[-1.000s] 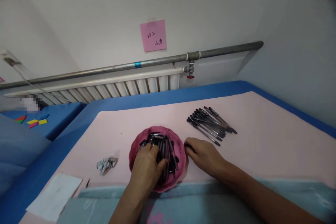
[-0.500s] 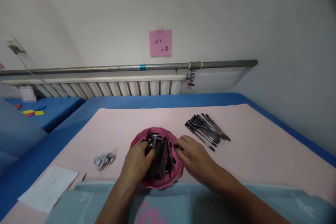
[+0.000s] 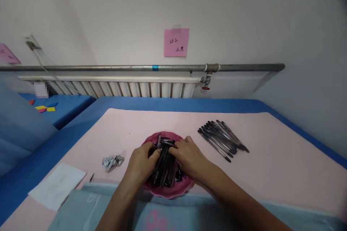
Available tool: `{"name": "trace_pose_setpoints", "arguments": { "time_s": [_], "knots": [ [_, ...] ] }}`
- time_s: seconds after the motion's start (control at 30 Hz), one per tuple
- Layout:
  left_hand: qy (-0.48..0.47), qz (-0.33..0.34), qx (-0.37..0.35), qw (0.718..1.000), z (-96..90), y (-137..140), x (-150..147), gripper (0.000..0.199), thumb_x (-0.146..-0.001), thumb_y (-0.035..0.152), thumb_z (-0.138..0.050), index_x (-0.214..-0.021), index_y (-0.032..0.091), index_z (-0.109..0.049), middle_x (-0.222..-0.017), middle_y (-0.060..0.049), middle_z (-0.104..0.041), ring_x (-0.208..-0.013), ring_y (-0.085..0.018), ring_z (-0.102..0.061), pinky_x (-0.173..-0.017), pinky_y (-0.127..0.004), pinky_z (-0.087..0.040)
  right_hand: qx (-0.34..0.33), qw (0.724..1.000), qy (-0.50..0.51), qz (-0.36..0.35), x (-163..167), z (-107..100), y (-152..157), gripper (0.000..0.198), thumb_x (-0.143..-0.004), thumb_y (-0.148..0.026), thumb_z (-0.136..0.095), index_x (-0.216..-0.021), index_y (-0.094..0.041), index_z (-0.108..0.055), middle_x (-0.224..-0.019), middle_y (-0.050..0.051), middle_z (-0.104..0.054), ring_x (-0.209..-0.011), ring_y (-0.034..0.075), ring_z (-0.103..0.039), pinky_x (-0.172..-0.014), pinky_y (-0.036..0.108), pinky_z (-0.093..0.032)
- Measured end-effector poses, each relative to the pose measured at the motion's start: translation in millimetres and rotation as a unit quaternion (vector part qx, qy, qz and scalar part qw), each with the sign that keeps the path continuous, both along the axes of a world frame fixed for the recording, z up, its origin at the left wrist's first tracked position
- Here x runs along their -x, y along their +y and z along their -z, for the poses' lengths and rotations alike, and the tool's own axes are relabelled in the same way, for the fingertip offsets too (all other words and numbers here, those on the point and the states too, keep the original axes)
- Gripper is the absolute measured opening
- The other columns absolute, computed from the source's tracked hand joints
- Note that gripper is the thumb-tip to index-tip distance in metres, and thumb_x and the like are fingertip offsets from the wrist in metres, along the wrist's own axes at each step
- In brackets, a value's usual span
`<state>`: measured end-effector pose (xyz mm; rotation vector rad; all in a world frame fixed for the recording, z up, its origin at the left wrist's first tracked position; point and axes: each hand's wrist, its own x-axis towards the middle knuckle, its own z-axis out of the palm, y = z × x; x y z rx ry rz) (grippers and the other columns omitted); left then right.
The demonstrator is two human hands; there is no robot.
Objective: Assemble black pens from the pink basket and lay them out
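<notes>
A pink scalloped basket (image 3: 176,192) stands in front of me, filled with black and see-through pen parts (image 3: 164,169), long barrels and small black pieces among them. My left hand (image 3: 141,160) reaches over its left side, thumb and fingers closed on a pen barrel (image 3: 159,140) whose end sticks up past the thumb. From the right, my right hand (image 3: 187,153) bends over the pile with its fingers curled together at the tops of the barrels. Whatever lies between those fingertips is hidden. Right of the basket, several capped black pens (image 3: 219,139) lie in a loose row.
A pink sheet (image 3: 271,158) covers the blue table (image 3: 176,103). Crumpled paper (image 3: 112,162), a white sheet of paper (image 3: 58,184) and a small dark pointed object (image 3: 92,177) lie at left. A radiator (image 3: 151,89) and pipe (image 3: 114,68) run along the wall behind.
My right hand has moved left from the basket's right rim onto the barrels. My left hand stays at the left side, where a barrel end now sticks up. The view has shifted slightly.
</notes>
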<state>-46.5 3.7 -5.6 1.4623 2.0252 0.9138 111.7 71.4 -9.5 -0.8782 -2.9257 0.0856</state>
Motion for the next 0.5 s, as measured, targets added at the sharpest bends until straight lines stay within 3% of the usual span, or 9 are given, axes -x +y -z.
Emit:
{"name": "trace_pose_setpoints", "arguments": {
  "time_s": [0.23, 0.33, 0.4, 0.5],
  "knots": [
    [-0.085, 0.0, -0.004, 0.996, 2.7, 0, 1, 0.018, -0.07, 0.034, -0.054, -0.059, 0.02, -0.056, -0.055, 0.001, -0.054, -0.054, -0.014, -0.047, -0.052, -0.025, -0.03, 0.006, 0.997, 0.075, -0.029, -13, 5, 10, 0.019, -0.084, -0.013, -0.043, -0.08, -0.017, -0.061, -0.076, 0.006, -0.063, -0.07, 0.017, -0.055, -0.067, 0.031, -0.032],
    [-0.183, 0.017, 0.004, 0.983, 2.4, -1, 0, 0.018, -0.072, 0.035, -0.053, -0.065, 0.019, -0.056, -0.057, 0.002, -0.054, -0.053, -0.012, -0.046, -0.051, -0.024, -0.034, 0.07, 0.984, 0.162, -0.001, -18, 3, 11, 0.021, -0.083, -0.013, -0.042, -0.09, -0.02, -0.061, -0.082, 0.004, -0.065, -0.075, 0.016, -0.057, -0.07, 0.03, -0.037],
    [-0.252, 0.023, 0.012, 0.967, -0.2, -2, -3, 0.019, -0.073, 0.035, -0.053, -0.066, 0.018, -0.056, -0.056, 0.003, -0.052, -0.05, -0.011, -0.044, -0.05, -0.023, -0.034, 0.145, 0.955, 0.256, 0.034, -20, -1, 10, 0.025, -0.081, -0.012, -0.041, -0.092, -0.021, -0.062, -0.086, 0.002, -0.066, -0.079, 0.015, -0.058, -0.072, 0.028, -0.041],
    [-0.334, 0.03, 0.025, 0.942, -5.7, -4, -6, 0.018, -0.072, 0.035, -0.056, -0.069, 0.017, -0.058, -0.056, 0.002, -0.053, -0.049, -0.01, -0.045, -0.048, -0.022, -0.035, 0.26, 0.887, 0.372, 0.085, -19, -9, 8, 0.023, -0.077, -0.013, -0.043, -0.085, -0.021, -0.064, -0.084, 0.0, -0.068, -0.079, 0.014, -0.061, -0.074, 0.028, -0.046]
  ]
}}
